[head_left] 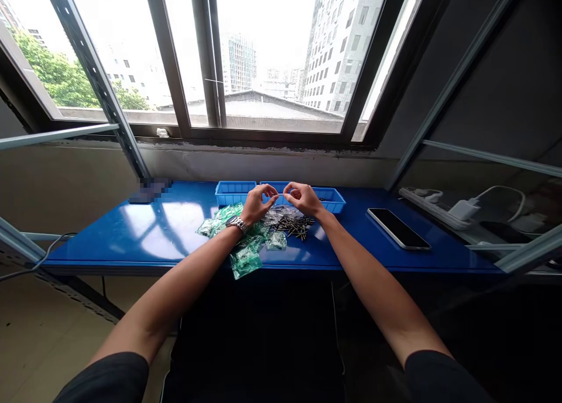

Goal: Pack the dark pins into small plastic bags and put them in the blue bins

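My left hand (pixel 258 203) and my right hand (pixel 306 199) face each other above the blue tabletop, fingertips close together. Each is closed in a pinch of thumb and forefinger. Something thin and pale seems to span the gap between them, too small to name. Below the right hand lies a pile of small black and brass-coloured pins (pixel 295 226). Clear plastic bags (pixel 274 214) lie behind the pile. Green-tinted plastic packets (pixel 246 257) spread under and beside my left wrist, one overhanging the table's front edge.
Blue plastic bins (pixel 236 188) stand in a row behind the hands. A phone (pixel 398 228) lies on the blue table (pixel 325 257) at right. Further right are a power strip (pixel 434 207) and white charger (pixel 464 209). Metal shelf posts (pixel 99 78) frame the sides.
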The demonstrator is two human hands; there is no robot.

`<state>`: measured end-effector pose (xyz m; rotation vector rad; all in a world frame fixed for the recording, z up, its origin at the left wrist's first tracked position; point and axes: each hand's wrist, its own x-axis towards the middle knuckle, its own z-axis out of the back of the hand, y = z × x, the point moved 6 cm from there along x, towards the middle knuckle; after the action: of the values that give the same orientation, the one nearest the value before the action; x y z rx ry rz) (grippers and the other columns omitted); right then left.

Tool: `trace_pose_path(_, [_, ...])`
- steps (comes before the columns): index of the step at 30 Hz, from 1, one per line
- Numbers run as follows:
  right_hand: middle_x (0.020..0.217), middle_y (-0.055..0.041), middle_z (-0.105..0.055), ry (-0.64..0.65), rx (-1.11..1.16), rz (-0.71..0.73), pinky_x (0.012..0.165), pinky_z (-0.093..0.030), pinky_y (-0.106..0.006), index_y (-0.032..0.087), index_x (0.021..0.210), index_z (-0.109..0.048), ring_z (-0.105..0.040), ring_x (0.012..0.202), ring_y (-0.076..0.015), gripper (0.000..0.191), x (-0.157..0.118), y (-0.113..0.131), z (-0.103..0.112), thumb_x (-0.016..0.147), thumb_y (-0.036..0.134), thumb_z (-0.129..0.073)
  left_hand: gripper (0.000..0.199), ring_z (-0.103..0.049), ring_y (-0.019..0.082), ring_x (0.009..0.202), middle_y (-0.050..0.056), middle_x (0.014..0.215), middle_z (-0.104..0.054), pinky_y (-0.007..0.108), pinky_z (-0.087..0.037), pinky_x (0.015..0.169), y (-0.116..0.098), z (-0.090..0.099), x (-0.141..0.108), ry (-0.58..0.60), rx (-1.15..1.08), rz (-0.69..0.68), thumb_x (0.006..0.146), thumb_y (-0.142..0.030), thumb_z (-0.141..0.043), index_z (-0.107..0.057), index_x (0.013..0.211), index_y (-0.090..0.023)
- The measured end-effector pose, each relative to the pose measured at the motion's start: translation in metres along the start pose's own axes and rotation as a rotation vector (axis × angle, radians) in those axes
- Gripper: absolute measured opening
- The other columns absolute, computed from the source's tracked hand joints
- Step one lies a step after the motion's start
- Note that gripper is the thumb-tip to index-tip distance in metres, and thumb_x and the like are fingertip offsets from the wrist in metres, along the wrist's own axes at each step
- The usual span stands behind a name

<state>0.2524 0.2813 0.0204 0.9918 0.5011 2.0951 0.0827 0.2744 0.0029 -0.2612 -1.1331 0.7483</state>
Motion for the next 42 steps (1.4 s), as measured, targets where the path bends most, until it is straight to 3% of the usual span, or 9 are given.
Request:
trace_pose_path(8, [0.055,0.0057,-0.042,-0.014,-0.002,0.010,0.054,-0.030,-0.027,0.018,0.088,-0.068,-0.035,0.052,-0.0114,0.034,0.000,0.000,0.000,0.088,0.052,-0.065,0.014,-0.064,0.019,0.082,0.005,0.088,-0.073,0.031,-0.045,0.069,0.000,0.000,0.000,0.008,-0.023,0.012,0.094,-0.034,-0.071,-0.071,0.093,-0.020])
trace_pose_path(16, [0.055,0.0059,-0.042,0.095,0.040,0.031,0.050,-0.026,-0.026,0.016,0.088,-0.072,-0.033,0.050,-0.0103,0.042,0.003,-0.008,-0.015,0.086,0.058,-0.070,0.018,-0.065,0.019,0.080,0.005,0.088,-0.073,0.030,-0.045,0.068,-0.002,0.001,0.000,-0.002,-0.057,0.006,0.093,-0.037,-0.073,-0.071,0.092,-0.019])
trace_pose_path(25, [0.056,0.0039,-0.045,-0.142,-0.018,0.083,0.052,-0.031,-0.026,0.016,0.088,-0.074,-0.038,0.051,-0.0108,0.031,0.000,0.005,0.002,0.089,0.047,-0.070,0.011,-0.063,0.018,0.079,0.003,0.085,-0.072,0.030,-0.044,0.067,0.002,0.000,0.000,0.006,-0.018,0.031,0.093,-0.030,-0.071,-0.071,0.091,-0.019])
trace_pose_path(34, [0.057,0.0047,-0.042,-0.165,0.004,0.080,0.052,-0.032,-0.026,0.016,0.087,-0.072,-0.036,0.052,-0.0106,0.030,-0.002,0.005,0.002,0.088,0.046,-0.070,0.013,-0.063,0.018,0.079,0.004,0.085,-0.072,0.030,-0.044,0.067,0.001,-0.002,-0.001,0.024,-0.019,0.012,0.093,-0.032,-0.071,-0.072,0.092,-0.019])
trace_pose_path(42, [0.055,0.0054,-0.041,0.005,0.006,0.064,0.051,-0.029,-0.025,0.017,0.086,-0.074,-0.033,0.050,-0.0100,0.033,0.002,-0.009,-0.012,0.087,0.050,-0.071,0.013,-0.065,0.018,0.078,0.005,0.086,-0.073,0.030,-0.046,0.067,0.000,0.001,0.000,-0.019,-0.079,0.008,0.092,-0.032,-0.072,-0.071,0.092,-0.019])
